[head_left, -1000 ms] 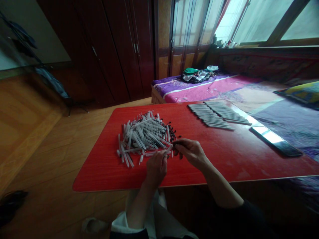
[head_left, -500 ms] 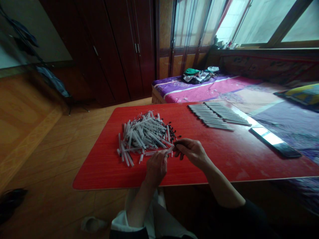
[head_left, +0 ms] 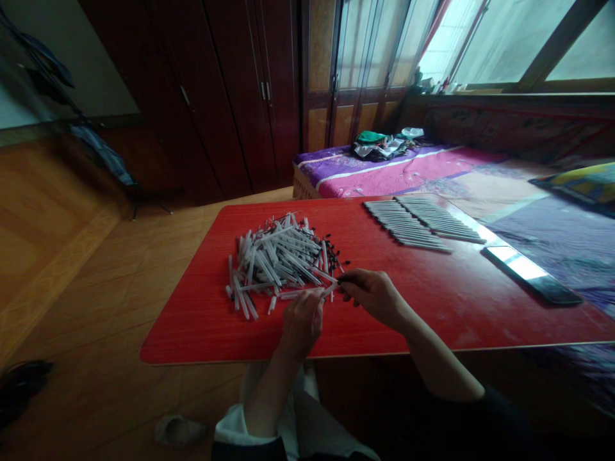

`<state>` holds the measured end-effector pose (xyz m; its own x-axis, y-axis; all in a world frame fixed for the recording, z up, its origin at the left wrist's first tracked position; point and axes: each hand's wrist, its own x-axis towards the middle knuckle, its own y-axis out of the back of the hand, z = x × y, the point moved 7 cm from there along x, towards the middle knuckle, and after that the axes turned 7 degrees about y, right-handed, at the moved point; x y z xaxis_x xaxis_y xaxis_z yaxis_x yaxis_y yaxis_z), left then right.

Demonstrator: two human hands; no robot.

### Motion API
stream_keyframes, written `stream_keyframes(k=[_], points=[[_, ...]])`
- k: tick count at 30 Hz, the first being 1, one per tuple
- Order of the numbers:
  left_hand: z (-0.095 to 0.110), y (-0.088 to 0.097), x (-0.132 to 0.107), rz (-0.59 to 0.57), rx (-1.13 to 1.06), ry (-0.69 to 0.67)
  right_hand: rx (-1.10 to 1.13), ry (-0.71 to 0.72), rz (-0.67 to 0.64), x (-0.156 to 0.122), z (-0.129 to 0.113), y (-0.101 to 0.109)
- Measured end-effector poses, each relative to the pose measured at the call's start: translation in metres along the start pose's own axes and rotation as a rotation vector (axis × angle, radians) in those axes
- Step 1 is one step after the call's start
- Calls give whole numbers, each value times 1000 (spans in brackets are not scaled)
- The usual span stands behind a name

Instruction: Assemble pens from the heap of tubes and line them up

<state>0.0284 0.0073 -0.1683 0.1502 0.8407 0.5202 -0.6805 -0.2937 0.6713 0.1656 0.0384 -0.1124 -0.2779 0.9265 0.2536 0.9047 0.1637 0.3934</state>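
Observation:
My left hand [head_left: 302, 322] pinches a translucent white pen barrel [head_left: 329, 290] just above the table's near half. At the barrel's upper right end, my right hand [head_left: 372, 293] has its fingers closed on a small black piece, most of it hidden by the fingertips. Just beyond my hands lies a loose heap of white pen barrels [head_left: 273, 256], with small black pen parts [head_left: 331, 251] along its right side. Farther right, pens with black ends [head_left: 408, 224] lie side by side in two neat rows.
A phone [head_left: 531, 274] lies at the right of the red table [head_left: 206, 307]. The bed [head_left: 413, 179] adjoins the table's far and right sides, with folded clothes [head_left: 384, 146] on it. Dark wardrobes [head_left: 230, 96] stand behind.
My right hand has shifted very slightly right, still at the barrel's end. My left hand keeps its hold; heap and rows look the same.

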Motion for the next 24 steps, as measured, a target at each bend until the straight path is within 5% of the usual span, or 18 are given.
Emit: stream_keyframes(k=[24], points=[[-3,-5,-2,-22,44,-2,-299,59,8,-2,-1,3]])
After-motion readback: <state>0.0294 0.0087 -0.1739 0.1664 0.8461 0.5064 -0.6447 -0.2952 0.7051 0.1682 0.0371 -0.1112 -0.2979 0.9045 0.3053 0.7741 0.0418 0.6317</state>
